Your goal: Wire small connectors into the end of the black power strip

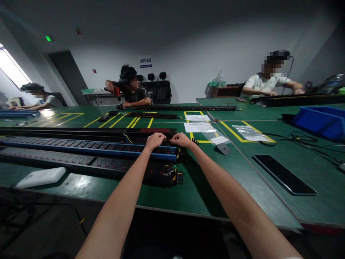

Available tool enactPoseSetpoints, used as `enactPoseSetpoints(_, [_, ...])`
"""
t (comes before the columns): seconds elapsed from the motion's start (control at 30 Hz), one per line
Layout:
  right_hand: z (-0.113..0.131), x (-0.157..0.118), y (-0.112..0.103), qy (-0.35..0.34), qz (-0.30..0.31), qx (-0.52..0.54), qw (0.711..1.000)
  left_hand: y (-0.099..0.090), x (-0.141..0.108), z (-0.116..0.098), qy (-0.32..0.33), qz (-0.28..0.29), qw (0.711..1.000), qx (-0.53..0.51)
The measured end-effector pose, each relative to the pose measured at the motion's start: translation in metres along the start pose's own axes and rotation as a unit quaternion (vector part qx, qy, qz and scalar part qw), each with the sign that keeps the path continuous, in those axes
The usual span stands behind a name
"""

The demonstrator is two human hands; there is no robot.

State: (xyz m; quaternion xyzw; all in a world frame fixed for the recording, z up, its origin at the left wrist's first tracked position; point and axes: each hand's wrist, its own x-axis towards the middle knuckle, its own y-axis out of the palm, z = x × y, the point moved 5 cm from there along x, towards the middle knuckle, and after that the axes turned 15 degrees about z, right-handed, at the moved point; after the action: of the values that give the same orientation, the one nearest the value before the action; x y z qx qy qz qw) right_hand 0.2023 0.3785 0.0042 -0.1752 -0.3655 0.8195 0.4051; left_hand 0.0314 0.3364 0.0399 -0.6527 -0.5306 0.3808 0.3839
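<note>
Both my arms reach forward over long power strips lying side by side on a green table [237, 172]. My left hand [156, 141] is closed in a pinch at the right end of the far black strip [107, 132]. Just right of it, my right hand [182, 139] pinches too, its fingertips close to the left ones. What sits between the fingers is too small to make out. Nearer me lie a blue-edged power strip [81, 146] and a black power strip [107, 163], with wires at their right ends. Blue and yellow wires [126, 138] stick up left of my left hand.
A black phone [284, 174] and a blue bin [320, 122] are on the right, with loose cables [299, 138]. A white device [41, 177] lies front left. Plastic bags [250, 133] and a small black plate [223, 148] lie right of my hands. Co-workers sit across the table.
</note>
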Motion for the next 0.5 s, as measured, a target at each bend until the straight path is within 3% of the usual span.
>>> enactPoseSetpoints(0.5, [0.0037,-0.0033,-0.0001,0.015,-0.005,0.015,1.000,0.0001,0.0002,-0.0001,0.017,0.001,1.000,0.008])
